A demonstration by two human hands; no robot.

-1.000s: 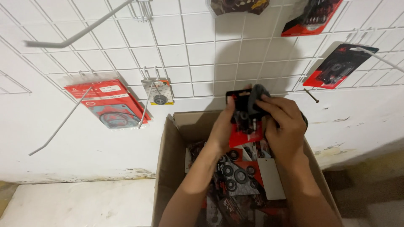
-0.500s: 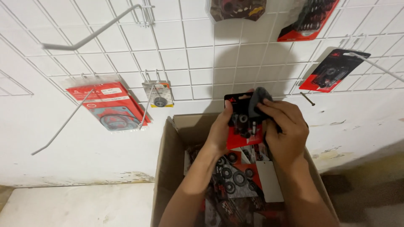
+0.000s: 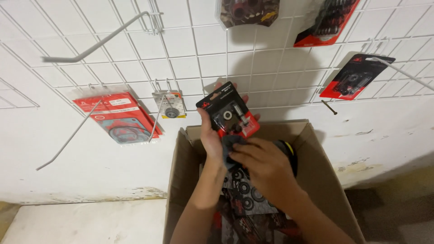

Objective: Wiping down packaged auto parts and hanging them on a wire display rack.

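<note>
While the left hand (image 3: 211, 135) lifts the red-and-black blister pack of small metal parts (image 3: 229, 110) higher than before, grip closed on its lower edge | right hand (image 3: 262, 165) now below it, clutching a dark cloth (image 3: 230, 145) | open cardboard box (image 3: 316, 153) beneath both.

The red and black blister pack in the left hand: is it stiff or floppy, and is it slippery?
The blister pack stands flat above the left hand, so its card is probably fairly stiff. Its clear glossy front may be slippery. The small metal parts inside probably make it slightly heavy for its size.
</note>
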